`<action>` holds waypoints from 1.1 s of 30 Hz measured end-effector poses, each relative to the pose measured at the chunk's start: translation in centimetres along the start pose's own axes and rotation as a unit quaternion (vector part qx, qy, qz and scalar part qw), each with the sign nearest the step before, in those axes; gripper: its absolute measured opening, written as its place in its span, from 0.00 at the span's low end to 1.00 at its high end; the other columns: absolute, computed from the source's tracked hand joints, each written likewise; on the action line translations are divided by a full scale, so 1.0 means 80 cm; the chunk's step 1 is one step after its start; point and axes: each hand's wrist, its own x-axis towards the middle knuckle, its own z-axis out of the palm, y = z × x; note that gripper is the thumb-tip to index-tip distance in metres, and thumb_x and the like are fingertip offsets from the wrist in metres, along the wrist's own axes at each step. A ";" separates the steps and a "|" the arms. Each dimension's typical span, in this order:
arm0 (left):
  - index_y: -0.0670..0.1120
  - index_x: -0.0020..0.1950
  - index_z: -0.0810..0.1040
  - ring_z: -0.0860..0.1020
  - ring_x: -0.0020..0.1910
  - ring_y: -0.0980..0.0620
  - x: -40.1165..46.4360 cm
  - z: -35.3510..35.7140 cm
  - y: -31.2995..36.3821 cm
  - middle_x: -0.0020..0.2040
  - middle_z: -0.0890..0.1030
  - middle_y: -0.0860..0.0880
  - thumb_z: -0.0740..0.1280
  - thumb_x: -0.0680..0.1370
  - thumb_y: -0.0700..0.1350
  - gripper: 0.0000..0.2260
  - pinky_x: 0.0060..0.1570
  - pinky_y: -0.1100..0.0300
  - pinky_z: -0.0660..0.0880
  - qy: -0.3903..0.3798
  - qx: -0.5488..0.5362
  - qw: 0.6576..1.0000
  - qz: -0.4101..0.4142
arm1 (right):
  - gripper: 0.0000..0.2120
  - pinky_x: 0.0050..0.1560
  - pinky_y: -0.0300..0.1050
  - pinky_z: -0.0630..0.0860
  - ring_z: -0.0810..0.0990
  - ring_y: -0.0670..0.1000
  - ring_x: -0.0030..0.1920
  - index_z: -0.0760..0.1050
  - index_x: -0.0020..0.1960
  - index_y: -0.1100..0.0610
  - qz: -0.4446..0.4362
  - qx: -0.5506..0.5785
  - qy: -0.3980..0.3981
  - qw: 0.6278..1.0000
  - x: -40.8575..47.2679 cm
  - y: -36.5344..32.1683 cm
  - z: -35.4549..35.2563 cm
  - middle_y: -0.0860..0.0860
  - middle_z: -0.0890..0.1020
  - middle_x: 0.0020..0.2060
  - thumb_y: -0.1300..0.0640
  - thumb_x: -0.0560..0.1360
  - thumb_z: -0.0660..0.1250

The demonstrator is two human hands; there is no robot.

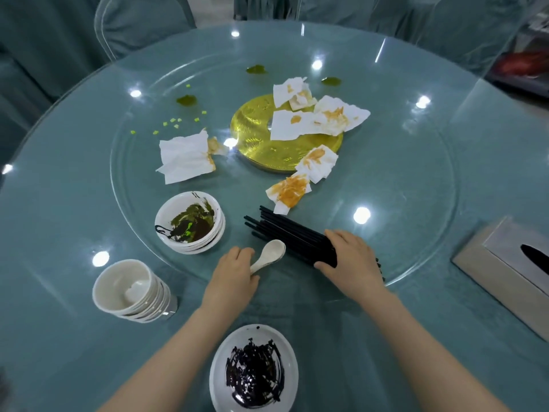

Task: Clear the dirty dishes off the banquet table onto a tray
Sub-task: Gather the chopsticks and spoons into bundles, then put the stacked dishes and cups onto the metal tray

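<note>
Gripping a bundle of black chopsticks [292, 234] near their ends, the right hand [350, 257] has its fingers curled over the top and its thumb underneath, clamped on the sticks, which lie on the near edge of the glass turntable [416, 173]. The left hand [234, 272] is closed around the handle of a white spoon [270, 254], whose bowl points up and to the right, just beside the chopsticks.

No writing or brand can be read anywhere; the gold disc [261, 135] at the turntable's centre has a faint pattern too blurred to make out.

A stack of small white saucers [191, 224], the top one smeared with dark green and brown sauce, sits on the turntable left of the spoon. A stack of white bowls [130, 288] stands on the tabletop [59, 203] further left, tilted slightly. A white plate [254, 370] streaked with black sauce lies nearest, between the forearms. Crumpled napkins [309, 117] stained orange are scattered over and around the gold disc, along with green smears [186, 100] and small green bits. A silver tissue box [505, 263] rests at the right edge of the tabletop.
</note>
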 end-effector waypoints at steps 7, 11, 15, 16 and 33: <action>0.52 0.70 0.66 0.70 0.64 0.53 -0.048 -0.047 -0.006 0.66 0.72 0.54 0.65 0.77 0.49 0.21 0.62 0.60 0.66 0.041 -0.051 0.997 0.041 | 0.20 0.64 0.39 0.64 0.71 0.47 0.64 0.73 0.67 0.52 -0.068 0.117 0.039 0.990 -0.034 -0.066 -0.020 0.46 0.76 0.63 0.51 0.75 0.67; 0.55 0.68 0.67 0.73 0.63 0.60 -0.098 -0.085 -0.017 0.62 0.76 0.60 0.67 0.75 0.49 0.21 0.62 0.61 0.68 0.057 -0.142 0.987 0.054 | 0.16 0.59 0.36 0.68 0.76 0.45 0.59 0.77 0.61 0.51 -0.094 0.150 0.028 0.984 -0.065 -0.115 -0.029 0.45 0.80 0.57 0.54 0.74 0.68; 0.62 0.61 0.68 0.74 0.58 0.69 -0.170 -0.124 -0.042 0.55 0.77 0.65 0.69 0.75 0.46 0.19 0.60 0.68 0.68 0.087 -0.244 0.964 0.064 | 0.07 0.45 0.26 0.67 0.79 0.39 0.46 0.80 0.50 0.47 -0.117 0.202 0.023 0.972 -0.109 -0.172 -0.035 0.40 0.82 0.44 0.55 0.72 0.70; 0.64 0.59 0.68 0.74 0.57 0.70 -0.191 -0.133 -0.051 0.55 0.78 0.64 0.69 0.74 0.45 0.19 0.59 0.70 0.68 0.099 -0.260 0.958 0.065 | 0.07 0.44 0.25 0.67 0.79 0.36 0.44 0.79 0.48 0.46 -0.127 0.213 0.018 0.969 -0.122 -0.190 -0.035 0.38 0.82 0.42 0.56 0.73 0.70; 0.54 0.54 0.71 0.79 0.51 0.57 -0.585 -0.133 -0.320 0.49 0.80 0.51 0.67 0.75 0.32 0.18 0.53 0.66 0.74 0.232 -0.426 0.856 -0.178 | 0.09 0.44 0.25 0.71 0.81 0.44 0.41 0.78 0.47 0.49 -0.209 0.243 -0.188 0.928 -0.352 -0.470 0.160 0.42 0.82 0.37 0.62 0.72 0.70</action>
